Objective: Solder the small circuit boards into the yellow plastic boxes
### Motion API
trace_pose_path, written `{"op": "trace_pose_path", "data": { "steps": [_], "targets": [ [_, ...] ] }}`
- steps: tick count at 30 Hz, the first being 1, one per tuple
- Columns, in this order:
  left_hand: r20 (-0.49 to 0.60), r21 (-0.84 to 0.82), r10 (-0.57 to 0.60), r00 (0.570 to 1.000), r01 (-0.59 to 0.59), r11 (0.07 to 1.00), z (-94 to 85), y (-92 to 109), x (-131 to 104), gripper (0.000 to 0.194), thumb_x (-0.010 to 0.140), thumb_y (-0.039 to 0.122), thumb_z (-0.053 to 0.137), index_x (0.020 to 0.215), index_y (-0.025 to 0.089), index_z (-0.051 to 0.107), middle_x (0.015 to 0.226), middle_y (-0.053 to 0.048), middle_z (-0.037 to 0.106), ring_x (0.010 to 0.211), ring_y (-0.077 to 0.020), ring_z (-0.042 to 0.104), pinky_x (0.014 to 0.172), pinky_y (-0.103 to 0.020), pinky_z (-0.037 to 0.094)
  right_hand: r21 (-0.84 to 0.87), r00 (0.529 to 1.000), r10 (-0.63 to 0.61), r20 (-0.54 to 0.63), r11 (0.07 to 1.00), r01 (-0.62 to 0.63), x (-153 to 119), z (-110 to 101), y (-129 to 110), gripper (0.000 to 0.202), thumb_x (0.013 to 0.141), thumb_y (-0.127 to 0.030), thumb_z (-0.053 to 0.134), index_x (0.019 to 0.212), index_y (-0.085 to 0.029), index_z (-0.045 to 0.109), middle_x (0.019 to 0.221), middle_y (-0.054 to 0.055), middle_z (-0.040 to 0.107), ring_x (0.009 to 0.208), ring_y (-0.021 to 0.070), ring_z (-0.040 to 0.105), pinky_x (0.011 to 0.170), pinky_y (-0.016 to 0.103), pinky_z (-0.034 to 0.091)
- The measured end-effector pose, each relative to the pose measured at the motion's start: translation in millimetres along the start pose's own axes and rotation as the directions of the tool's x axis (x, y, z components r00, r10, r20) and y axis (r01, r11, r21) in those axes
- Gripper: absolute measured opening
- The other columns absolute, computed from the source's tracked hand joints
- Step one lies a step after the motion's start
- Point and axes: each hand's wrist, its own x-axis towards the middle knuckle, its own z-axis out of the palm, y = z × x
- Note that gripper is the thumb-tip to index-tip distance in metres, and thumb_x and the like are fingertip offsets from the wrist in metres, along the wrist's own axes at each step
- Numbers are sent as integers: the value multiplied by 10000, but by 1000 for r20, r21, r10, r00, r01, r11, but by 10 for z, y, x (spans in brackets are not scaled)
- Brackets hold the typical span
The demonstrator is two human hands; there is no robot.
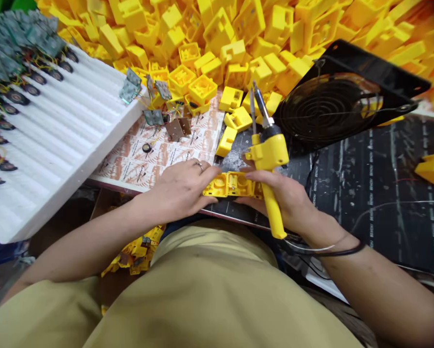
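A short row of yellow plastic casings (238, 184), open side up, lies at the table's front edge. My left hand (179, 186) grips the row's left end between thumb and fingers; a ring is on one finger. At the other end, my right hand (287, 195) has its thumb and fingers round the casings too. That same hand holds a yellow soldering gun (271, 154), its metal tip and a thin feed tube pointing away from me and its handle hanging toward me. My right palm and some fingertips are hidden behind the gun.
A big heap of yellow casings (217, 29) fills the back. At left, a white foam tray (79, 125) carries circuit boards with small speakers. Loose boards (153, 117) and one speaker (147, 148) lie nearby. A black fan (333, 106) stands at right; cords trail by my right wrist.
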Motion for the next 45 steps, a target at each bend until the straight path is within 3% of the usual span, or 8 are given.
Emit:
{"op": "trace_pose_path", "data": {
  "steps": [7,12,17,21,31,35,39,45],
  "targets": [
    [-251,11,-233,939,244,970,51,-160,437,480,916,529,491,1122,116,621,1043,-131,702,997,-282,634,805,-377,503,-118,993,45,-113,991,-58,262,-416,24,511,863,-261,694,1300,-239,431,1293,134,585,1135,247,626,973,392,540],
    [-155,171,-69,985,96,981,-28,-298,533,246,908,196,430,896,152,672,872,-99,701,887,-250,647,715,-346,465,-259,996,-41,85,964,62,757,-424,496,294,937,-279,556,1224,-225,532,1029,61,660,912,224,664,740,335,563],
    [-178,126,-240,955,263,956,-71,-238,534,349,944,413,449,1073,156,648,979,-108,702,902,-249,650,721,-339,460,-367,956,-29,293,919,141,1099,-273,703,310,967,-249,423,1253,-180,520,929,76,626,774,196,618,631,294,476],
    [-61,73,-332,941,336,939,3,-89,811,620,889,635,445,1171,101,585,966,-150,698,974,-304,644,754,-371,476,-300,968,-60,245,945,134,1173,-222,635,331,942,-270,448,1253,-167,492,963,82,637,779,192,625,597,279,465],
    [184,-82,-37,982,53,995,-129,-230,699,342,897,196,467,1200,200,624,1013,-67,729,954,-207,665,762,-310,500,-336,949,-131,287,914,228,1077,-493,611,305,951,-205,417,1250,-178,471,968,82,639,786,196,638,611,283,488],
    [4,20,-170,985,170,985,-206,-357,730,330,964,288,402,992,211,721,904,-63,744,854,-218,672,796,-390,508,-419,931,-130,340,866,274,1160,-325,664,277,949,-191,413,1197,-193,536,887,73,611,767,199,606,602,285,439],
    [-313,132,-395,863,452,882,-168,-687,945,338,916,409,485,983,175,720,944,-121,729,1039,-323,595,946,-558,420,-483,931,-114,347,829,281,1259,-164,691,293,934,-178,441,1193,-221,571,890,67,624,715,176,580,526,272,336],
    [-184,60,-439,879,456,888,-84,-855,1059,406,883,386,470,1207,216,646,1099,-124,696,1187,-367,516,1103,-658,214,-493,964,-99,247,844,213,1263,-228,663,309,929,-188,436,1207,-202,570,899,64,642,687,181,596,487,267,309]
  ]
}}
